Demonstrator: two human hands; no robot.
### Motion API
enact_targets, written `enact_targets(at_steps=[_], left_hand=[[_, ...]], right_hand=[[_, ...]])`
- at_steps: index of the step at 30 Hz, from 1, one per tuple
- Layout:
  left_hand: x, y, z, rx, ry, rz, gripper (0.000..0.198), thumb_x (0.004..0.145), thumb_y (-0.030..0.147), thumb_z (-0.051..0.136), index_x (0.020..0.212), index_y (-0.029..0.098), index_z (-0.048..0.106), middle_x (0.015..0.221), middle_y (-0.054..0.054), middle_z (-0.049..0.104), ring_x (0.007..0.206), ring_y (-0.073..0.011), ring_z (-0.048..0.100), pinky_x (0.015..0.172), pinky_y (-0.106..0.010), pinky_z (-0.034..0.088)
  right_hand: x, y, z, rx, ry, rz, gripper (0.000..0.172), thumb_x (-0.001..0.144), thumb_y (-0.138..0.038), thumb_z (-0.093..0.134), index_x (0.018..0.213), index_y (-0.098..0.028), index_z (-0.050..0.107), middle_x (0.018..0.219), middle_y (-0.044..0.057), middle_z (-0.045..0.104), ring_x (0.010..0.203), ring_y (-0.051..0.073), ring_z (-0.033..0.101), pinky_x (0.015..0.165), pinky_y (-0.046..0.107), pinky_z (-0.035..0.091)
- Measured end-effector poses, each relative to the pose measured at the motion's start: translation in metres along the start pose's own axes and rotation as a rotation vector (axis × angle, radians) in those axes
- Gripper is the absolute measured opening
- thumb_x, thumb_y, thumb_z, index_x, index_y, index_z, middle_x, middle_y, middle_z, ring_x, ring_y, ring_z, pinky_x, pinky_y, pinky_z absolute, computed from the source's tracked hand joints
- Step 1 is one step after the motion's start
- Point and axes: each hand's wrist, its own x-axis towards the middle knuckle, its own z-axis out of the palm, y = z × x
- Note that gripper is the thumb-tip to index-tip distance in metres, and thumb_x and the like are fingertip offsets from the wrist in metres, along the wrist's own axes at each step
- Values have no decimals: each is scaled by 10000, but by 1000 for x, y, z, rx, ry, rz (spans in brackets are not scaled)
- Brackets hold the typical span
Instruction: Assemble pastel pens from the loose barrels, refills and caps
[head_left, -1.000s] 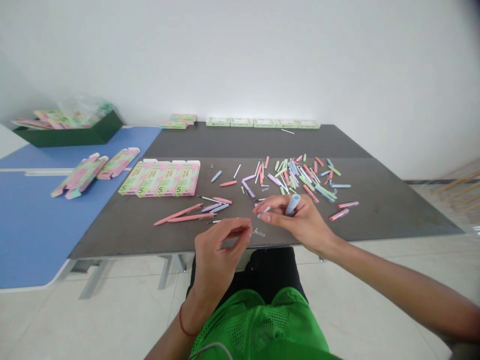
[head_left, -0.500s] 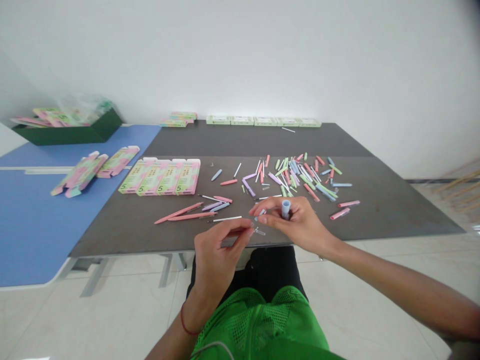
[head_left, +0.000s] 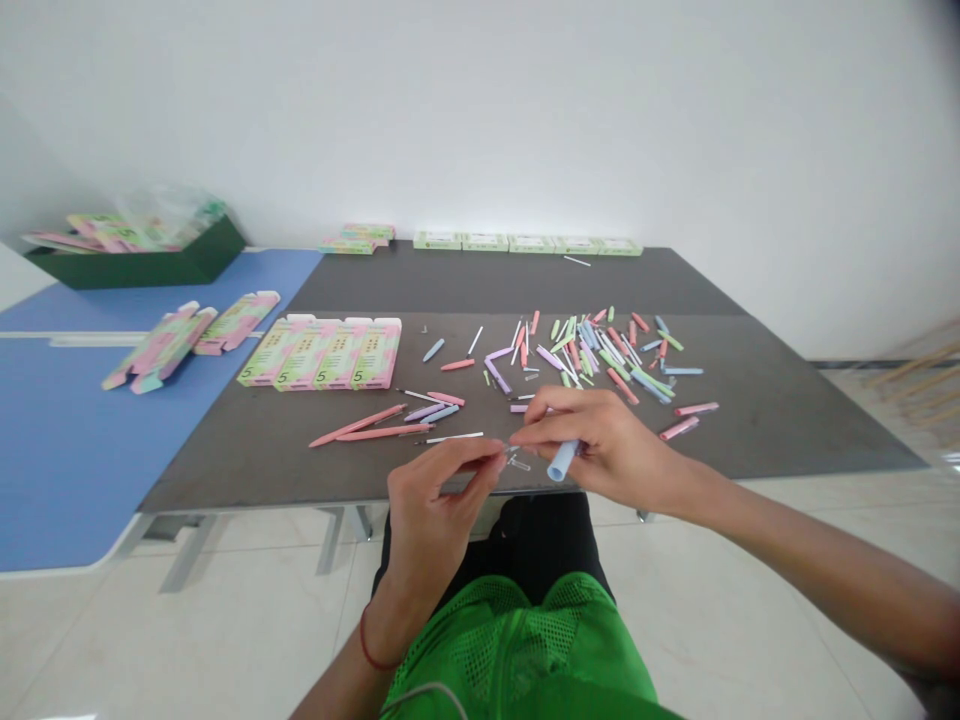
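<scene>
My right hand is closed around a light-blue pen barrel, whose open end points down toward me. Its thumb and forefinger meet the fingertips of my left hand over the table's front edge. The left fingers are pinched on a tiny piece, too small to name. Small clear plastic pieces lie on the table just behind the fingertips. Left of the hands are two assembled pink pens, a white refill, and pink, purple and blue pen barrels.
Many loose pen parts are heaped at the right of the dark table. Printed cartons lie at the left, more cartons along the back. A green bin and folded cartons sit on the blue table.
My right hand has moved its fingertips to the left hand's and tipped the blue barrel from upright to slanting down toward me. The left hand has stayed in place.
</scene>
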Motion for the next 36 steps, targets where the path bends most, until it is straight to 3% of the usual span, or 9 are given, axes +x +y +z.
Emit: enact_targets(at_steps=[10,16,20,27,30,36], left_hand=[[0,-1,-1,20,7,2,72,914,209,759,969,220,805,951,-22,816,834,-161,775,808,-239,644],[0,-1,-2,49,4,30,73,925,210,752,976,224,802,963,-21,813,850,-162,772,816,-245,640],[-1,0,-2,59,-2,46,75,934,212,741,977,228,800,969,-23,811,872,-166,769,838,-256,640],[-1,4,-2,38,-14,47,66,932,217,744,970,224,798,974,-30,811,865,-169,769,809,-245,639],[-1,5,-3,70,-5,65,70,924,195,751,962,226,800,962,-17,812,856,-156,766,815,-230,627],[-2,3,-1,86,-10,67,82,913,151,753,946,215,794,928,3,814,796,-128,762,765,-192,612]], right_hand=[[1,1,1,24,1,60,425,881,-29,606,1147,-281,823,993,57,703,805,175,644,683,313,474],[3,3,4,85,33,130,276,901,-87,664,1036,-242,848,912,51,741,753,161,656,664,299,468],[5,5,6,205,58,266,138,911,-195,725,960,-227,850,855,49,762,783,182,679,708,315,493],[5,17,10,431,0,398,98,873,-286,788,910,-217,847,821,41,758,754,169,653,695,303,489],[5,15,7,349,-3,370,112,885,-284,778,908,-198,845,826,50,757,748,166,658,678,294,486],[5,-5,1,8,-9,121,176,927,-130,673,896,-183,839,848,47,741,694,124,651,620,260,447]])
